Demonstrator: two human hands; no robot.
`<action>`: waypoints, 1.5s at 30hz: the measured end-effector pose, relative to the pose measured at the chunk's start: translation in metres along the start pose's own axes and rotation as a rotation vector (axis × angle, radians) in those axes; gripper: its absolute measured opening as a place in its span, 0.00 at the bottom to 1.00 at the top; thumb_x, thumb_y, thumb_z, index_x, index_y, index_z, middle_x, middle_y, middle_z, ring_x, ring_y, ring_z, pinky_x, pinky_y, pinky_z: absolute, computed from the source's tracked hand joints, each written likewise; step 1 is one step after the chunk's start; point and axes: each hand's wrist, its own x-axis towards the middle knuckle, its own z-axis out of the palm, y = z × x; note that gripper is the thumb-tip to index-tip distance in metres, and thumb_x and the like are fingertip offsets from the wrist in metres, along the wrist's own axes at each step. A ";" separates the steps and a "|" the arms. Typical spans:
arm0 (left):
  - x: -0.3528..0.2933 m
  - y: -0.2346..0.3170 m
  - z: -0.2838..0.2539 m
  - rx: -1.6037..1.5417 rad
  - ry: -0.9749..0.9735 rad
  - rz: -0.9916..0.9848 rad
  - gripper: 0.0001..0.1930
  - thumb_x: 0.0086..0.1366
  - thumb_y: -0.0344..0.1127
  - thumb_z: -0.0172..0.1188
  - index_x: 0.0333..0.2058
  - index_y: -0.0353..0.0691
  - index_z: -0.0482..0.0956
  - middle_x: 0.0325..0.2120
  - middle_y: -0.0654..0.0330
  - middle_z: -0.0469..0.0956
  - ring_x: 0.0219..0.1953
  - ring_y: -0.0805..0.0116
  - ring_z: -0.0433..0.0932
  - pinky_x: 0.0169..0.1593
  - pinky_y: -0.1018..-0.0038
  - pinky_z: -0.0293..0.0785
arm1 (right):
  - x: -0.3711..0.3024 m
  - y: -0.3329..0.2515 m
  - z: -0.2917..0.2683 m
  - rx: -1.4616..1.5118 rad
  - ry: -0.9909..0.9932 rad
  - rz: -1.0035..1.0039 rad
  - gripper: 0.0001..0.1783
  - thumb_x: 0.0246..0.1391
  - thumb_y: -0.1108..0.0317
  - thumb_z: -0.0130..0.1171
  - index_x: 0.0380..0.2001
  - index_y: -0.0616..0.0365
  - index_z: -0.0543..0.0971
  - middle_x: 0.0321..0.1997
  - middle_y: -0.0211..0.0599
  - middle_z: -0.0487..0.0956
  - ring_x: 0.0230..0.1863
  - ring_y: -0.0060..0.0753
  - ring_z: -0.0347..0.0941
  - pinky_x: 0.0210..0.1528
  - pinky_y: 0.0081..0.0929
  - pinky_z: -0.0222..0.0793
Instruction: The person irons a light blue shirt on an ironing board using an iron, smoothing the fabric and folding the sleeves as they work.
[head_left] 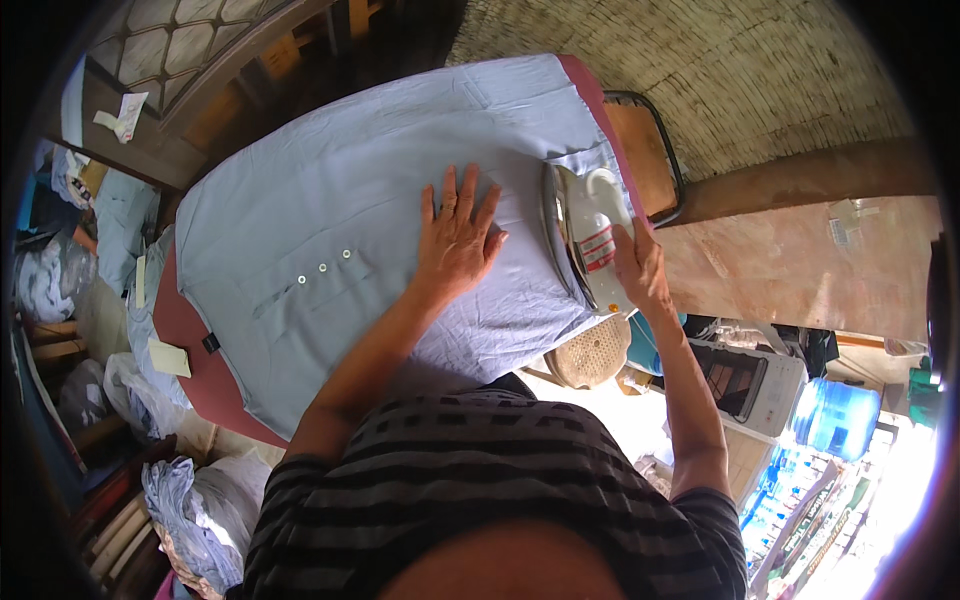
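Observation:
A light blue-grey shirt [370, 185] lies spread over a maroon-covered ironing board [185, 325]. Three white buttons run in a slanting row down its left part. My left hand [460, 240] rests flat on the cloth near the middle, fingers spread. At the board's right end, my right hand [645, 268] is wrapped round the handle of a white iron [590, 215] with a shiny metal edge. The iron sits on the shirt near its right edge, tilt unclear. Wrinkles show in the cloth between my left hand and the iron.
A round perforated stool seat [590, 355] stands below the board's right end. Right of it are a white oven-like appliance [745, 385] and a blue water jug [838, 418]. Bagged clothes [205, 510] lie at lower left. A woven mat wall [690, 75] rises behind.

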 end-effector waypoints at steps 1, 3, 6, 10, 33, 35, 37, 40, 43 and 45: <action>0.000 0.000 0.000 0.007 0.038 0.014 0.31 0.68 0.53 0.54 0.66 0.48 0.64 0.71 0.50 0.50 0.72 0.43 0.47 0.67 0.39 0.47 | -0.006 0.002 -0.001 0.068 0.036 0.102 0.12 0.65 0.60 0.53 0.40 0.59 0.74 0.15 0.34 0.67 0.15 0.31 0.66 0.19 0.30 0.62; -0.001 0.000 -0.002 0.033 0.022 0.004 0.31 0.68 0.54 0.54 0.66 0.51 0.64 0.71 0.50 0.49 0.72 0.43 0.46 0.67 0.38 0.47 | -0.016 0.005 -0.003 0.253 0.088 0.280 0.18 0.66 0.53 0.50 0.41 0.59 0.74 0.15 0.28 0.66 0.16 0.21 0.64 0.18 0.26 0.59; 0.000 0.000 -0.002 0.052 0.012 0.003 0.31 0.68 0.54 0.54 0.66 0.53 0.64 0.72 0.50 0.49 0.73 0.43 0.46 0.67 0.37 0.47 | -0.004 0.008 0.003 0.284 0.155 0.228 0.18 0.70 0.53 0.48 0.34 0.56 0.72 0.14 0.23 0.62 0.12 0.13 0.55 0.13 0.19 0.50; 0.000 0.000 0.000 0.045 -0.011 -0.007 0.32 0.67 0.56 0.54 0.67 0.54 0.64 0.72 0.50 0.47 0.74 0.43 0.42 0.69 0.39 0.42 | 0.045 0.013 0.005 0.194 0.159 0.255 0.23 0.67 0.48 0.49 0.44 0.61 0.75 0.16 0.30 0.69 0.15 0.22 0.67 0.17 0.25 0.61; -0.004 0.007 -0.005 0.185 0.095 -0.044 0.36 0.61 0.54 0.60 0.66 0.51 0.65 0.70 0.56 0.56 0.71 0.49 0.54 0.67 0.42 0.51 | 0.118 0.070 -0.067 -0.415 0.134 -0.290 0.19 0.67 0.57 0.51 0.47 0.63 0.71 0.31 0.65 0.79 0.36 0.68 0.77 0.33 0.51 0.74; -0.002 0.007 -0.007 0.179 0.104 -0.043 0.35 0.61 0.54 0.60 0.66 0.51 0.66 0.70 0.56 0.56 0.71 0.48 0.54 0.67 0.42 0.51 | 0.142 0.063 -0.057 -0.379 0.126 -0.319 0.21 0.65 0.56 0.53 0.47 0.66 0.71 0.31 0.66 0.79 0.34 0.68 0.77 0.32 0.53 0.75; -0.001 0.008 -0.009 0.159 0.106 -0.045 0.35 0.61 0.53 0.60 0.65 0.51 0.66 0.70 0.56 0.56 0.71 0.48 0.54 0.67 0.42 0.51 | 0.152 0.061 -0.052 -0.239 0.162 -0.518 0.20 0.65 0.56 0.53 0.47 0.65 0.72 0.30 0.64 0.79 0.31 0.67 0.77 0.30 0.53 0.75; -0.001 0.009 -0.012 0.173 0.063 -0.063 0.35 0.61 0.54 0.60 0.65 0.52 0.66 0.70 0.56 0.56 0.71 0.47 0.54 0.67 0.41 0.51 | 0.145 0.068 -0.058 -0.294 0.088 -0.580 0.18 0.66 0.58 0.53 0.46 0.64 0.73 0.29 0.61 0.78 0.29 0.67 0.77 0.27 0.51 0.75; -0.002 0.011 -0.013 0.199 0.049 -0.076 0.35 0.61 0.54 0.60 0.65 0.52 0.66 0.70 0.57 0.56 0.71 0.47 0.54 0.67 0.41 0.51 | 0.127 0.082 -0.070 -0.241 0.036 -0.600 0.16 0.65 0.63 0.55 0.48 0.65 0.72 0.27 0.60 0.77 0.28 0.65 0.76 0.25 0.47 0.71; -0.002 0.011 -0.012 0.192 0.016 -0.084 0.34 0.61 0.55 0.60 0.65 0.52 0.67 0.70 0.56 0.56 0.71 0.47 0.54 0.67 0.41 0.50 | 0.126 0.087 -0.069 -0.233 0.113 -0.690 0.16 0.66 0.63 0.55 0.48 0.66 0.72 0.26 0.59 0.76 0.26 0.60 0.77 0.25 0.42 0.70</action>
